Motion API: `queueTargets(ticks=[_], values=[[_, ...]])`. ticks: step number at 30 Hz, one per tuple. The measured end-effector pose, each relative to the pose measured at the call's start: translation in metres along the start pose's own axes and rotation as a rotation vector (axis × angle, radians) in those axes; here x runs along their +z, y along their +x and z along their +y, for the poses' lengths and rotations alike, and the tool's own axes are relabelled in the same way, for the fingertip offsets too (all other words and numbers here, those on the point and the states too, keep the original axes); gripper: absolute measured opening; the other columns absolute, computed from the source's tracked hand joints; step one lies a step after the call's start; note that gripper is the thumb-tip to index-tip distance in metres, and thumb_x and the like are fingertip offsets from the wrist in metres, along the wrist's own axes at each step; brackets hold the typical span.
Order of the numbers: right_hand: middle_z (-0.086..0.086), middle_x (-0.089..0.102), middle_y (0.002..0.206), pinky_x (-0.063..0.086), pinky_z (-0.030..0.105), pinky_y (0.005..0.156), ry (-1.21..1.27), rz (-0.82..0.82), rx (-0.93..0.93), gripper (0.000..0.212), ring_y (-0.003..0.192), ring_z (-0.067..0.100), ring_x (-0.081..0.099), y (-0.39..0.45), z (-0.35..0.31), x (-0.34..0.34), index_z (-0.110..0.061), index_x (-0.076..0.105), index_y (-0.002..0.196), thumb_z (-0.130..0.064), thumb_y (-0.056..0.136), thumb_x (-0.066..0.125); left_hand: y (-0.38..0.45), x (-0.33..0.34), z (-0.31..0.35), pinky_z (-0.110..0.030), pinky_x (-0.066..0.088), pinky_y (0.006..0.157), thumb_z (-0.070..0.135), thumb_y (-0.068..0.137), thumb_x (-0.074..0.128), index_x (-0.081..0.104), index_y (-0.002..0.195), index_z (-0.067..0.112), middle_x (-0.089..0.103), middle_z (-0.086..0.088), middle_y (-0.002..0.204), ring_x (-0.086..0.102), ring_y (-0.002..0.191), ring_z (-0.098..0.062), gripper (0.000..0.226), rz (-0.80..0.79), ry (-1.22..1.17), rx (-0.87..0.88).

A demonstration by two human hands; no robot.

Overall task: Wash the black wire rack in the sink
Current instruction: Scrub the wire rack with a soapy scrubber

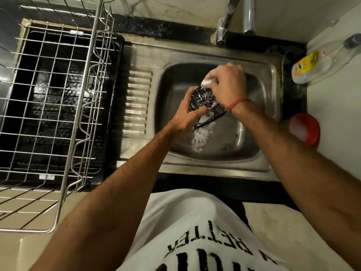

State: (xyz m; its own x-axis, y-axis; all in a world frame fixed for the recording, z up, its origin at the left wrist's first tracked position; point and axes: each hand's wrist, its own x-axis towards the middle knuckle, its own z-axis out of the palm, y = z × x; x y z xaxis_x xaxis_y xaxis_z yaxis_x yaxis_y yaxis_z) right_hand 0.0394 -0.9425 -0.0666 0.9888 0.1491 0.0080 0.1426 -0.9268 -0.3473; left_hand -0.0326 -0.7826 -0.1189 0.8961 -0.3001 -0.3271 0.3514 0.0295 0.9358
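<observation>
Head view showed the black wire rack (205,102) held over the sink (273,79) basin so suds dripped inside. My left hand (187,116) gripped its near-left edge, fingers curled round the wires, steadying it. My right hand (228,83), curled over from the far side, pinched a soapy scrubber (208,81) against it.

The sink (273,67) sits in the counter (195,186), taps (234,20) at its back edge. Left of it stands a drying rack (58,106) on a tray (119,75). Right — a bottle (320,63) behind, a tub (304,128) nearer. The wire rack (205,102) is held over the basin.
</observation>
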Motion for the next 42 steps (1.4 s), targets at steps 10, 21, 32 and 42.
queueTargets(ticks=[10, 21, 32, 42], values=[[-0.008, 0.077, 0.107, 0.046, 0.024, 0.09, 0.063, 0.027, -0.114, 0.022, 0.101, 0.015, 0.062, -0.03, 0.012, -0.003, -0.025, 0.082, 0.106, -0.014, 0.091, 0.072, 0.006, -0.002, -0.005, -0.036, 0.067, 0.079, 0.021, 0.079, 0.092, 0.041, 0.156, 0.025, 0.066, -0.004, 0.138, 0.072, 0.12, -0.023, 0.092, 0.096, -0.06, -0.243], [-0.014, 0.077, 0.098, 0.058, 0.021, 0.091, 0.442, 0.228, 0.305, 0.022, 0.096, -0.003, 0.071, -0.032, 0.034, -0.011, -0.022, 0.082, 0.1, -0.007, 0.089, 0.072, 0.029, 0.02, 0.023, -0.033, 0.057, 0.108, 0.045, 0.061, 0.102, 0.056, 0.153, 0.025, 0.069, 0.003, 0.136, 0.068, 0.117, -0.014, 0.105, 0.144, 0.506, -0.153], [-0.014, 0.077, 0.097, 0.055, 0.013, 0.084, 0.442, 0.102, 0.322, 0.022, 0.094, -0.003, 0.07, -0.041, 0.05, 0.013, -0.023, 0.081, 0.097, -0.004, 0.092, 0.071, 0.036, 0.023, 0.029, -0.045, 0.062, 0.097, 0.094, 0.052, 0.081, 0.07, 0.132, 0.027, 0.074, -0.001, 0.126, 0.067, 0.122, -0.028, 0.105, 0.287, 0.972, -0.246], [-0.006, 0.078, 0.106, 0.05, 0.013, 0.087, 0.281, -0.003, 0.324, 0.013, 0.099, 0.005, 0.069, -0.036, 0.044, 0.04, -0.019, 0.083, 0.102, -0.021, 0.09, 0.077, 0.043, 0.016, -0.005, -0.054, 0.047, 0.115, 0.097, 0.062, 0.074, 0.056, 0.148, 0.016, 0.055, -0.012, 0.153, 0.046, 0.142, -0.035, 0.119, 0.291, 0.986, -0.324]])
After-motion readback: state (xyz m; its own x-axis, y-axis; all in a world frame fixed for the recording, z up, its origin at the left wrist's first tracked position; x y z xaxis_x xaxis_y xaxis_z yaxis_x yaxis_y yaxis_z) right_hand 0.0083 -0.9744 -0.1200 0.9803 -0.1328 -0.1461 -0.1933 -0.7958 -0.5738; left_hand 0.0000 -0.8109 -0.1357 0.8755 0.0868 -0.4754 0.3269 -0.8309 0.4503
